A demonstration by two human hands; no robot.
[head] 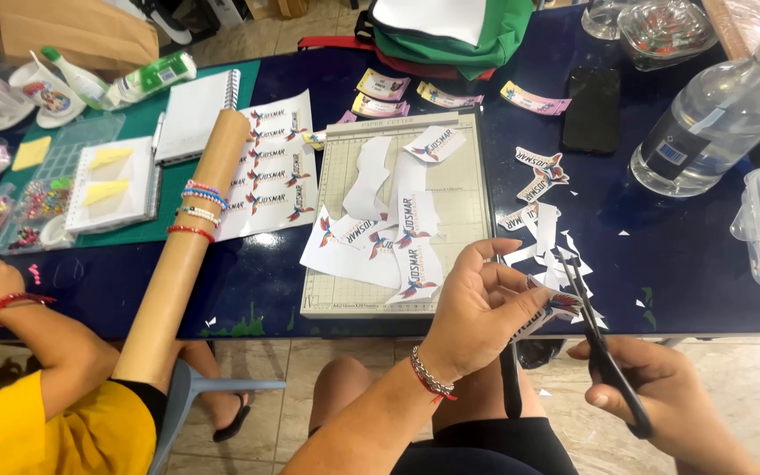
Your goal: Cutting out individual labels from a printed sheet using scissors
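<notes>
A: What's nearest?
B: The left hand (477, 308) pinches a printed paper label (549, 312); the right hand (653, 387) grips black scissors (604, 352), mid-cut.
A: Progress?
B: Several cut labels (538, 167) lie beyond; an uncut printed sheet (274, 167) remains beside the paper trimmer (327, 299).

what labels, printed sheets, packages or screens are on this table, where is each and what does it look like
Cut label: in the left hand, white, colourful bird; scissors in the right hand.
Label sheet: left of the paper cutter, white, rows of bird logos.
Loose labels: on the cutter, white, irregular.
Pastel tags: behind the cutter, pink, yellow.
Phone: right of the cutter, black, screen dark.
Clear bottle: far right, small label.
</notes>
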